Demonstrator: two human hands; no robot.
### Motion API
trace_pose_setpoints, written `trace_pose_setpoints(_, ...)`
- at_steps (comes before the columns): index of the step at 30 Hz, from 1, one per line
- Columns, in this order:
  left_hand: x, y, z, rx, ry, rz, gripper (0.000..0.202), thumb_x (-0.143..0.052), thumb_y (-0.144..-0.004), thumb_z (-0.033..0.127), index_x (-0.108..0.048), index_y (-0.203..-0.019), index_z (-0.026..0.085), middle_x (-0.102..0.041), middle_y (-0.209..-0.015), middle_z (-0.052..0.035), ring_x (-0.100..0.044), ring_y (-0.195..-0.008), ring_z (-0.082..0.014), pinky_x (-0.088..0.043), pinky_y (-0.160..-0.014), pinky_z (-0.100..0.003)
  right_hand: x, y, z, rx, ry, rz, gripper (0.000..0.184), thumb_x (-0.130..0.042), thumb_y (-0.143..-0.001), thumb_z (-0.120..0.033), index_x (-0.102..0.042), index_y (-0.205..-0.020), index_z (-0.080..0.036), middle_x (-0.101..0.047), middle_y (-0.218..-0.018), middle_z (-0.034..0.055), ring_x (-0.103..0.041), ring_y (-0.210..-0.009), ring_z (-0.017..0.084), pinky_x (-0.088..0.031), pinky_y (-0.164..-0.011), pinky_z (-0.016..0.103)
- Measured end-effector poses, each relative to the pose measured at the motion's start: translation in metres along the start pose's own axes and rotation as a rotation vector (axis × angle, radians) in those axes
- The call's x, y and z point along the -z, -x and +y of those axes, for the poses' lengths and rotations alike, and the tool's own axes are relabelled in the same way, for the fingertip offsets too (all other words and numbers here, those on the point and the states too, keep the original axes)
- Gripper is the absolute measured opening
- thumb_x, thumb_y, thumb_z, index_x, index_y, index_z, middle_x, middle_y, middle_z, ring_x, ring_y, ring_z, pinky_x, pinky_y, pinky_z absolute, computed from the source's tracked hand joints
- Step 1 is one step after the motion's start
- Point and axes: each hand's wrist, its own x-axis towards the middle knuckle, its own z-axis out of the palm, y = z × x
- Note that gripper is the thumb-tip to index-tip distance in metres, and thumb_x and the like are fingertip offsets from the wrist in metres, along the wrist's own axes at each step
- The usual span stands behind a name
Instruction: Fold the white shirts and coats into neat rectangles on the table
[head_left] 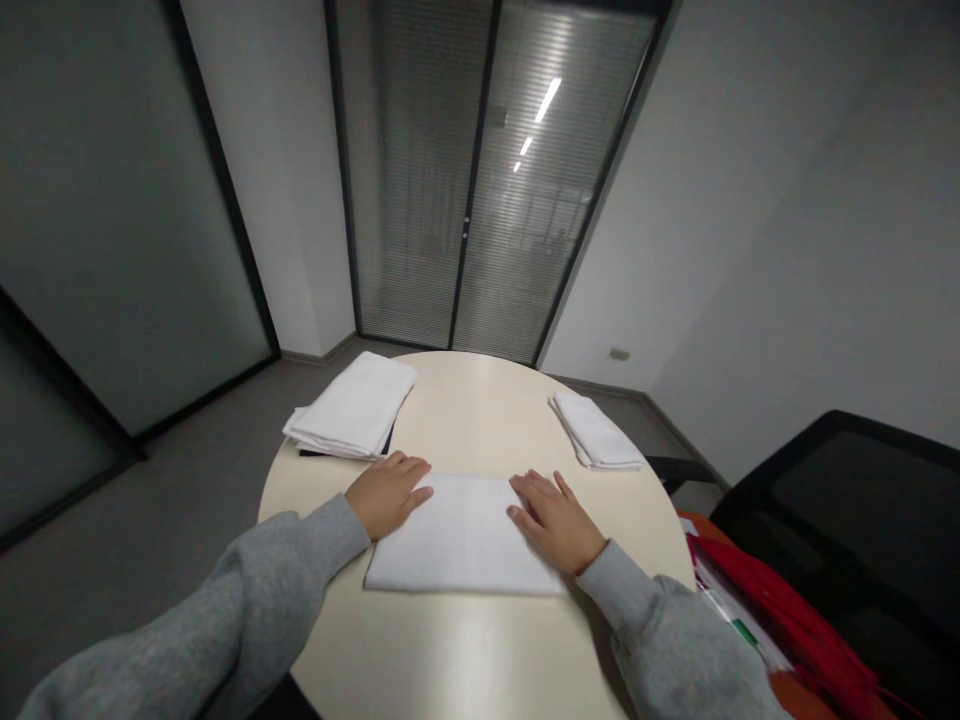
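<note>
A folded white towel (pixel 465 545) lies flat on the round table in front of me. My left hand (pixel 388 494) rests on its far left corner, palm down, with the fingers stretched out. On the right part of the same towel lies my right hand (pixel 553 520), fingers spread and the thumb pointing inward. Neither hand grips the cloth. Part of the towel's right side is hidden under my right hand and wrist.
Folded white towels (pixel 360 400) are stacked at the table's far left, over something dark. Another folded white cloth (pixel 596 430) sits at the far right edge. Beyond the pale tabletop (pixel 405 650), a black mesh chair (pixel 855 530) with red items (pixel 780 610) stands on the right.
</note>
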Motion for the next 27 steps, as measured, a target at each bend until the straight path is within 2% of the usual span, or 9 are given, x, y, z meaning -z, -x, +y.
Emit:
trace_pose_setpoints(3, 0.010, -0.008, 0.001, 0.101, 0.053, -0.048, 0.046, -0.045, -0.102, 0.050, -0.064, -0.126, 0.015, -0.070, -0.127, -0.0152, -0.064, -0.119, -0.0290, -0.044, -0.106, -0.041, 0.020, -0.024, -0.004, 0.020, -0.038, -0.073, 0.037, -0.057, -0.098, -0.045, -0.071, -0.121, -0.019, -0.073, -0.117, 0.0119, -0.063, -0.117, 0.029, -0.039, -0.111, 0.049)
trace_pose_setpoints(5, 0.016, -0.010, 0.001, 0.158, 0.090, -0.152, 0.047, -0.051, -0.097, 0.055, -0.064, -0.119, 0.015, -0.072, -0.118, -0.0152, -0.067, -0.111, -0.0295, -0.048, -0.097, -0.039, 0.025, -0.039, -0.005, 0.074, -0.077, -0.138, 0.037, -0.064, -0.094, -0.043, -0.072, -0.120, -0.018, -0.072, -0.116, 0.0119, -0.064, -0.109, 0.027, -0.045, -0.101, 0.041)
trace_pose_setpoints(7, 0.021, -0.006, 0.003, 0.179, 0.090, -0.243, 0.052, -0.053, -0.093, 0.062, -0.065, -0.114, 0.016, -0.073, -0.116, -0.0161, -0.068, -0.108, -0.0310, -0.050, -0.092, -0.040, 0.024, -0.047, -0.004, 0.136, -0.102, -0.189, 0.040, -0.069, -0.090, -0.043, -0.072, -0.122, -0.019, -0.069, -0.121, 0.0114, -0.063, -0.110, 0.026, -0.046, -0.099, 0.037)
trace_pose_setpoints(9, 0.024, 0.005, 0.007, 0.181, 0.079, -0.280, 0.061, -0.056, -0.087, 0.070, -0.065, -0.112, 0.016, -0.072, -0.117, -0.0176, -0.067, -0.108, -0.0332, -0.050, -0.092, -0.042, 0.021, -0.050, -0.002, 0.166, -0.109, -0.224, 0.040, -0.073, -0.087, -0.043, -0.072, -0.119, -0.019, -0.069, -0.120, 0.0107, -0.063, -0.108, 0.025, -0.046, -0.097, 0.036)
trace_pose_setpoints(12, 0.029, 0.027, 0.016, 0.217, 0.072, -0.253, 0.072, -0.064, -0.075, 0.078, -0.064, -0.114, 0.017, -0.068, -0.121, -0.0173, -0.065, -0.111, -0.0359, -0.050, -0.093, -0.045, 0.017, -0.046, 0.000, 0.168, -0.112, -0.256, 0.039, -0.079, -0.081, -0.042, -0.072, -0.110, -0.017, -0.068, -0.112, 0.0101, -0.062, -0.103, 0.025, -0.046, -0.092, 0.036)
trace_pose_setpoints(16, 0.037, 0.046, 0.030, 0.336, 0.045, -0.219, 0.072, -0.061, -0.075, 0.079, -0.061, -0.115, 0.020, -0.067, -0.126, -0.0160, -0.066, -0.110, -0.0389, -0.050, -0.090, -0.050, 0.021, -0.042, -0.004, 0.163, -0.140, -0.346, 0.040, -0.086, -0.072, -0.041, -0.071, -0.101, -0.018, -0.067, -0.107, 0.0061, -0.062, -0.090, 0.020, -0.047, -0.078, 0.029)
trace_pose_setpoints(21, 0.042, 0.043, 0.036, 0.378, 0.071, -0.278, 0.072, -0.073, -0.065, 0.074, -0.058, -0.113, 0.022, -0.070, -0.124, -0.0147, -0.068, -0.108, -0.0390, -0.050, -0.086, -0.048, 0.030, -0.052, -0.039, 0.142, -0.227, -0.527, 0.057, -0.084, -0.073, -0.053, -0.069, -0.117, -0.020, -0.072, -0.103, 0.0044, -0.064, -0.085, 0.019, -0.046, -0.071, 0.028)
trace_pose_setpoints(24, 0.039, 0.039, 0.035, 0.365, 0.092, -0.294, 0.066, -0.075, -0.064, 0.070, -0.060, -0.108, 0.023, -0.072, -0.120, -0.0136, -0.068, -0.108, -0.0379, -0.050, -0.085, -0.046, 0.034, -0.060, -0.073, 0.162, -0.162, -0.582, 0.058, -0.077, -0.073, -0.067, -0.076, -0.109, -0.021, -0.076, -0.098, 0.0064, -0.069, -0.086, 0.023, -0.050, -0.071, 0.031)
trace_pose_setpoints(27, 0.029, 0.044, 0.033, 0.374, 0.128, -0.270, 0.057, -0.074, -0.066, 0.064, -0.061, -0.103, 0.023, -0.072, -0.118, -0.0118, -0.067, -0.109, -0.0360, -0.049, -0.085, -0.045, 0.038, -0.066, -0.101, 0.075, -0.022, -0.638, 0.064, -0.079, -0.066, -0.074, -0.080, -0.105, -0.024, -0.078, -0.101, 0.0084, -0.072, -0.092, 0.029, -0.054, -0.075, 0.035)
